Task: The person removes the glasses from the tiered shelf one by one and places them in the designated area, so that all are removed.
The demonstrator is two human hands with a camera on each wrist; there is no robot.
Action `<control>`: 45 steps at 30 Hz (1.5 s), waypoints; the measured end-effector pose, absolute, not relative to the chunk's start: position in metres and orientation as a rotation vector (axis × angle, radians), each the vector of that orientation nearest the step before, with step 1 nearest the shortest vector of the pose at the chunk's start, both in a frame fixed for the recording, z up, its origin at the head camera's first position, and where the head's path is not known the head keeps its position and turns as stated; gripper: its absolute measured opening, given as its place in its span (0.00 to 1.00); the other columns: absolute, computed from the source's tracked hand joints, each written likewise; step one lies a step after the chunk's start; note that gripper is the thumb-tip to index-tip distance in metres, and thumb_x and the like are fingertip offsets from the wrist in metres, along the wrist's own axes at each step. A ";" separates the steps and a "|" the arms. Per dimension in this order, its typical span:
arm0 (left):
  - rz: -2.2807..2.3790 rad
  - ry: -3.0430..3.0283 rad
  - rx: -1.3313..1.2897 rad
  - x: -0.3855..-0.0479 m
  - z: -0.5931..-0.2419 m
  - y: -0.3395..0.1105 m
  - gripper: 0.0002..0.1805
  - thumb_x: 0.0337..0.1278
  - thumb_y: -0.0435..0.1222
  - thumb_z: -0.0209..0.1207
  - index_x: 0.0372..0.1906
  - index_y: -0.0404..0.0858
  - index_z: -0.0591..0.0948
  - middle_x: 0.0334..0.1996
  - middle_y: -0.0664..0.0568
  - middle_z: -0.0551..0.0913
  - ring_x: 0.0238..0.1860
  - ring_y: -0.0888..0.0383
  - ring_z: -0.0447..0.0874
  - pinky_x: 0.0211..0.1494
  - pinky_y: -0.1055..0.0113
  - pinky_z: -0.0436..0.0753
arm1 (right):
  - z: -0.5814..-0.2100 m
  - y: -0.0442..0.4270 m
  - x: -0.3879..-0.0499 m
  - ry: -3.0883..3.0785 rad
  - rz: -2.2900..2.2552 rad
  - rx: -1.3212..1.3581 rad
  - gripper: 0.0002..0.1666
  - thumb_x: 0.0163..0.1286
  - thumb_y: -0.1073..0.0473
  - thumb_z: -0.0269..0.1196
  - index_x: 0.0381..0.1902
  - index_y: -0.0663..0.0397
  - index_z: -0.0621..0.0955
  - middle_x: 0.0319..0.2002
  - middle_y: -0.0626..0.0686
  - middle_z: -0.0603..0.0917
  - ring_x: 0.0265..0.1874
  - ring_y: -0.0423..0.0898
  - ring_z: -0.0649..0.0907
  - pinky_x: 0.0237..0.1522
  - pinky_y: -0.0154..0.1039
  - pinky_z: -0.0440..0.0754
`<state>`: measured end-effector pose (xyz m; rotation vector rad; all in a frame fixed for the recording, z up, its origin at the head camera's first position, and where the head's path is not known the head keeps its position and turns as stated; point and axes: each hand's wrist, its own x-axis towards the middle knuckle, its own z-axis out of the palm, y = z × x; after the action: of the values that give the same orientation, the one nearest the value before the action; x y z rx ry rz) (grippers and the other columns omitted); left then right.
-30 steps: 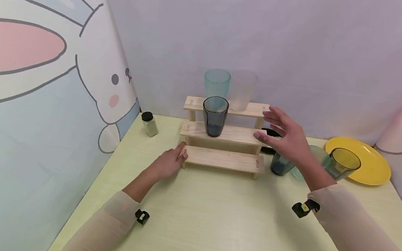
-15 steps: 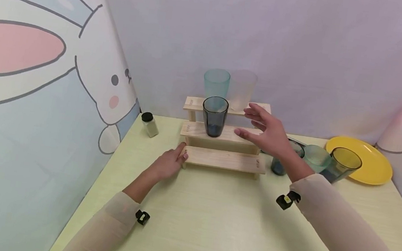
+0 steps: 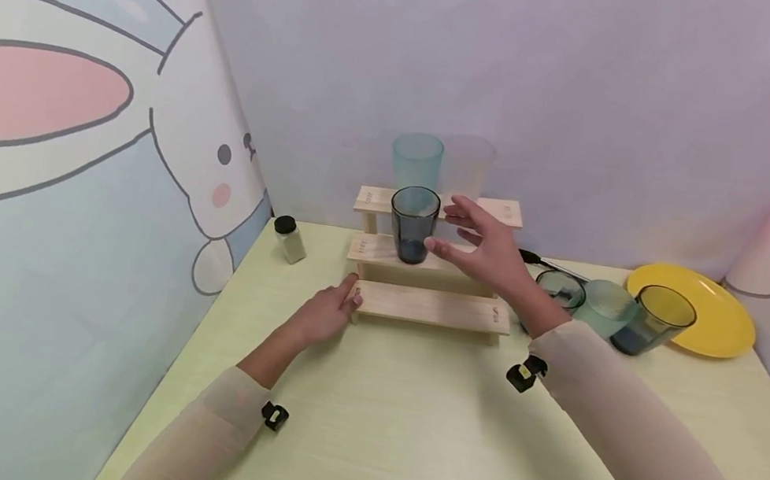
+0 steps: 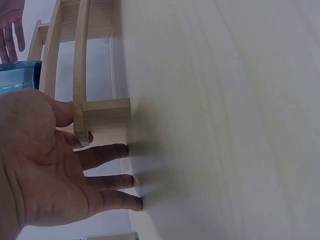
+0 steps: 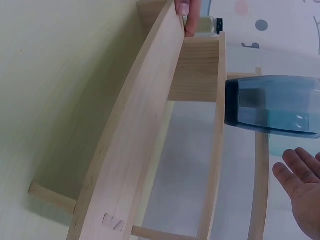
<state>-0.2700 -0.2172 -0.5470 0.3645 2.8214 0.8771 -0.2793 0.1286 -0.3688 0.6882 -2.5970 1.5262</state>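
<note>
A three-step wooden rack (image 3: pixel 434 307) stands against the back wall. At its left end my left hand (image 3: pixel 322 314) pinches the lowest step between thumb and index finger; the other fingers (image 4: pixel 107 182) stretch down to the table. A dark blue-grey glass (image 3: pixel 414 227) stands upright on the middle step. Just right of that glass is my right hand (image 3: pixel 486 253), thumb and fingers spread and relaxed. In the right wrist view a gap shows between its fingers and the glass (image 5: pixel 275 105). On the top step are a teal cup (image 3: pixel 417 156) and a frosted clear cup (image 3: pixel 476 159), partly hidden.
Right of the rack stand a dark glass (image 3: pixel 560 292), a green cup (image 3: pixel 607 309) and a tilted dark glass (image 3: pixel 654 322) against a yellow plate (image 3: pixel 718 318). A black-handled utensil (image 3: pixel 531 257) lies behind them. A black-capped jar (image 3: pixel 290 241) sits to the left.
My right hand has moved left across the rack, from its right end to beside the dark glass on the middle step. My left hand has stayed at the lowest step.
</note>
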 end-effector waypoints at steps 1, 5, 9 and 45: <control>0.868 2.825 0.370 -0.270 -0.548 -0.217 0.51 0.78 0.77 0.32 0.90 0.50 0.56 0.68 0.29 0.84 0.75 0.32 0.79 0.74 0.32 0.77 | -0.369 0.127 -0.280 -2.595 1.529 0.683 0.57 0.73 0.43 0.78 0.89 0.52 0.63 0.79 0.56 0.77 0.79 0.56 0.79 0.79 0.57 0.76; 0.840 2.840 0.389 -0.269 -0.544 -0.214 0.45 0.83 0.72 0.34 0.89 0.49 0.57 0.66 0.30 0.85 0.73 0.31 0.80 0.71 0.32 0.79 | -0.370 0.118 -0.283 -2.588 1.537 0.667 0.58 0.72 0.40 0.78 0.89 0.51 0.63 0.78 0.57 0.78 0.78 0.57 0.79 0.79 0.56 0.77; 0.822 2.836 0.396 -0.260 -0.525 -0.207 0.40 0.89 0.65 0.37 0.88 0.46 0.58 0.64 0.26 0.85 0.70 0.29 0.81 0.68 0.32 0.80 | -0.372 0.109 -0.286 -2.606 1.504 0.651 0.60 0.71 0.37 0.77 0.89 0.49 0.62 0.80 0.58 0.76 0.78 0.59 0.79 0.78 0.56 0.77; 0.820 2.867 0.385 -0.271 -0.548 -0.213 0.47 0.81 0.74 0.32 0.88 0.50 0.59 0.61 0.31 0.88 0.70 0.33 0.83 0.69 0.34 0.81 | -0.377 0.058 -0.296 -2.520 1.364 0.367 0.59 0.67 0.34 0.79 0.83 0.57 0.68 0.72 0.63 0.81 0.70 0.62 0.83 0.68 0.62 0.84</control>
<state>-0.2706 -0.2131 -0.5476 0.3854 2.8669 0.8195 -0.2956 0.0583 -0.3772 0.3666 -2.5205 1.3643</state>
